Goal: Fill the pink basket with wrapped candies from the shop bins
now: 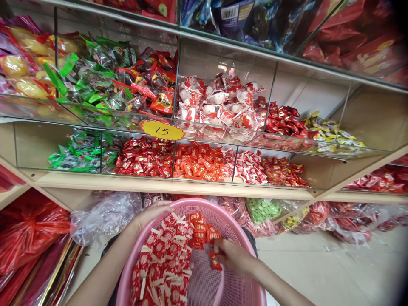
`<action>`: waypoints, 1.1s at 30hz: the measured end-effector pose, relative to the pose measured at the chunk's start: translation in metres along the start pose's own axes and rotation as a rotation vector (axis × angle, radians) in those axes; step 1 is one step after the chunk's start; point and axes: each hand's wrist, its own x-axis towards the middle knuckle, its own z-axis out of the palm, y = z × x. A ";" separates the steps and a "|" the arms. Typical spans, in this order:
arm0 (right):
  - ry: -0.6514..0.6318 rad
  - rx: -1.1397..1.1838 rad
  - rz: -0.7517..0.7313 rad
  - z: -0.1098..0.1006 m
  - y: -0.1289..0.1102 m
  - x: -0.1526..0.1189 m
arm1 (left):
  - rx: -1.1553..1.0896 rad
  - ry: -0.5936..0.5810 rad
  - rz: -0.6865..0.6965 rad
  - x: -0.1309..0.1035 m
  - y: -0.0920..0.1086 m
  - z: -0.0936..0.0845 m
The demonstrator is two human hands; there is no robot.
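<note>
A pink plastic basket [191, 204] with mesh walls stands in front of me. My left hand [156, 212] is closed around its upper left rim, with the fingertips partly out of sight. Red-and-white wrapped candies [167, 259] are heaped along the basket's left side. A smaller cluster of orange-red wrapped candies [198, 229] lies near the far wall. Inside the basket on the right, my right hand [229, 255] has its fingers curled, slightly blurred, with one orange-red wrapped candy [215, 261] at the fingertips.
Glass-fronted shelves hold sorted candies, including an orange-red pile [199, 161] and white-and-red ones [219, 106]. A yellow price tag [162, 130] reads 15. Plastic bags of candies [263, 209] lie under the bottom shelf. A red bag [30, 229] stands at left.
</note>
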 end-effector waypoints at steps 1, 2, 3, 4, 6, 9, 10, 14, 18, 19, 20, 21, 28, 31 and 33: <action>0.007 0.010 -0.004 -0.001 0.000 0.000 | 0.001 0.000 0.004 0.000 0.000 0.000; 0.009 0.022 -0.010 -0.001 -0.001 0.000 | 0.004 0.002 0.009 -0.001 0.001 0.000; 0.009 0.035 -0.015 -0.002 -0.002 -0.001 | 0.008 0.004 0.011 -0.001 0.001 -0.001; 0.009 0.046 -0.019 -0.003 -0.003 -0.002 | 0.015 0.005 0.010 -0.001 0.002 -0.001; 0.009 0.058 -0.021 -0.006 -0.007 -0.004 | 0.024 0.004 0.003 -0.001 0.002 -0.001; 0.013 0.068 -0.037 -0.008 -0.012 -0.008 | 0.014 0.009 0.002 0.000 0.002 0.000; 0.023 0.069 -0.044 -0.008 -0.013 -0.009 | 0.011 0.004 0.002 0.000 0.001 0.000; 0.040 0.192 0.027 -0.001 -0.013 -0.007 | 0.044 -0.064 -0.009 0.002 0.001 -0.001; -0.107 0.692 0.302 0.010 -0.010 0.002 | 0.054 -0.034 0.005 0.001 0.002 -0.001; -0.137 0.788 0.355 0.012 -0.010 0.004 | 0.045 -0.025 0.008 0.000 0.003 -0.001; -0.149 0.846 0.389 0.013 -0.009 0.006 | 0.037 -0.035 0.008 0.000 0.004 -0.001; -0.154 0.867 0.411 0.014 -0.009 0.007 | 0.033 -0.064 0.005 -0.001 0.005 0.000; -0.280 0.739 0.417 0.014 -0.018 0.006 | 0.039 -0.111 -0.015 -0.002 0.011 -0.001; -0.295 0.488 0.321 0.013 -0.024 0.003 | 0.083 -0.111 0.020 -0.003 0.014 -0.001; -0.109 0.101 0.241 0.011 -0.024 0.001 | 0.118 -0.105 0.040 -0.004 0.016 -0.001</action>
